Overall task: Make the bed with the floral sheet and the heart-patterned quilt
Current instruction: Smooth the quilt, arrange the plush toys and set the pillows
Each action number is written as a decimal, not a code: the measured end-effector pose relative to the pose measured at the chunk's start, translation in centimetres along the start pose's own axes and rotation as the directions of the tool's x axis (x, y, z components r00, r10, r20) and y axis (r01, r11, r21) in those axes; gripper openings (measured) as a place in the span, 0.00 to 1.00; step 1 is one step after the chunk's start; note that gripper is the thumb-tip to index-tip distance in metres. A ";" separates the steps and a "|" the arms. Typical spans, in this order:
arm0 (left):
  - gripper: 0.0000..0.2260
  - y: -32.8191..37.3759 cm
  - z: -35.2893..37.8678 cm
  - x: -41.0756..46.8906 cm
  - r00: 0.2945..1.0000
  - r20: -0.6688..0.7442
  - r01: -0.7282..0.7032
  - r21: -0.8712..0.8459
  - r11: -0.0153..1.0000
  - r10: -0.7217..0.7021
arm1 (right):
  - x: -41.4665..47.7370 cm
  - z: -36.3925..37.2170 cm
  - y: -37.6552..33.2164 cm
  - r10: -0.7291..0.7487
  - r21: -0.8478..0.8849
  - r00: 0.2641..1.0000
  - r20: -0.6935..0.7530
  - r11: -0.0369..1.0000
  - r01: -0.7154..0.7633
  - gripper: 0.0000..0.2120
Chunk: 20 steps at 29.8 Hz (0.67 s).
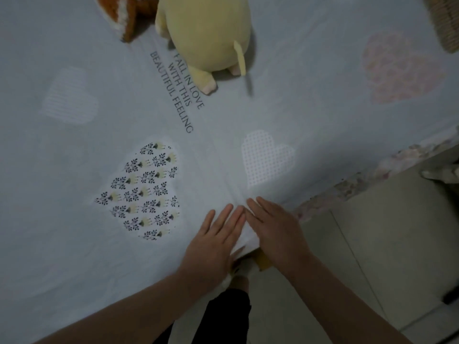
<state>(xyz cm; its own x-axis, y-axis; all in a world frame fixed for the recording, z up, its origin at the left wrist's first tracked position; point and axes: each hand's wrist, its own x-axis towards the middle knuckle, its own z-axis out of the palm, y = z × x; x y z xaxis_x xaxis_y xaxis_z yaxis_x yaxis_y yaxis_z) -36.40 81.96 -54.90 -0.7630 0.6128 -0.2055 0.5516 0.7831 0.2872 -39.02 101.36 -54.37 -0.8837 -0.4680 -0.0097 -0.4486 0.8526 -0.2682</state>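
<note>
Two bare forearms reach in from the bottom edge, and both hands lie flat on a corner of the pale blue heart-patterned quilt [149, 95], which is spread smooth over the bed. The left hand [213, 242] is palm down with fingers straight and close together, gripping nothing. The right hand [275, 232] is likewise flat and open, its fingertips almost touching those of the left over a raised crease in the fabric. Under both palms the quilt's corner hangs over the bed's edge, above a black-clad leg [223, 316].

Along the bed's right edge a strip of the pale floral sheet [352, 189] shows from under the quilt, next to the light tiled floor [372, 256]. On the quilt, a white heart filled with dark sprigs [144, 192] lies left of the hands, a white dotted heart [265, 157] just beyond them, a striped white heart [69, 98] far left and a faint pink heart [397, 70] far right. Black printed lettering [176, 90] runs diagonally up the middle. At its far end sits a pale yellow plush toy [206, 33], with an orange and white plush toy [124, 13] just beside it on the left. A woven tan object [444, 21] occupies the top right corner.
</note>
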 end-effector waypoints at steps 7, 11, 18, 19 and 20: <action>0.31 2.9 1.7 0.6 0.988 0.146 -0.052 0.070 0.996 0.041 | -4.0 -0.1 1.4 -0.026 -0.042 0.989 0.143 0.999 0.032 0.18; 0.34 2.9 0.3 0.5 0.988 0.151 -0.024 0.094 0.995 0.010 | -3.4 -1.8 1.8 -0.108 -0.011 0.986 0.125 0.994 0.110 0.18; 0.37 6.9 -2.5 12.5 0.999 -0.046 -0.019 -0.018 1.000 0.018 | -0.8 -7.7 14.4 0.084 -0.130 0.994 0.066 0.989 -0.075 0.25; 0.36 7.4 -2.3 14.6 0.999 -0.049 0.003 -0.035 0.999 -0.005 | -0.2 -7.3 15.9 0.079 -0.162 0.994 0.077 0.985 -0.065 0.25; 0.34 8.4 -2.1 16.9 0.998 -0.044 0.039 -0.046 0.998 -0.041 | 0.0 -7.0 17.6 0.069 -0.181 0.994 0.089 0.982 -0.052 0.24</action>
<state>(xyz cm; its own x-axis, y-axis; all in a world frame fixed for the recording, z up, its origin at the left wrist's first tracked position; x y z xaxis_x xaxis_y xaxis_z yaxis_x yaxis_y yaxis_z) -45.39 98.66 -54.02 -0.7991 0.5749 -0.1758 0.5052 0.8006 0.3222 -47.90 118.01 -52.35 -0.8970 -0.4272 -0.1133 -0.4192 0.9036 -0.0886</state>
